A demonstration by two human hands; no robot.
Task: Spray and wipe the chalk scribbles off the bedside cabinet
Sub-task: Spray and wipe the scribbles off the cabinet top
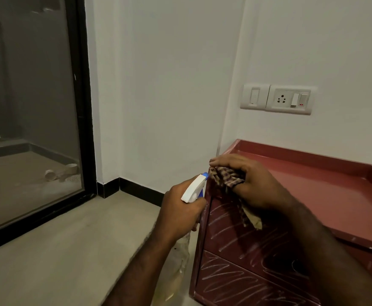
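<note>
Red bedside cabinet in the room corner, low right, below a wall switch plate. White chalk scribbles across both drawer fronts. Left hand wrapped around the neck of a clear spray bottle, white-and-blue nozzle aimed at the cabinet's top front corner, just beside it. Right hand resting on that same corner, fingers closed over a bunched checked cloth, one end hanging down over the upper drawer.
</note>
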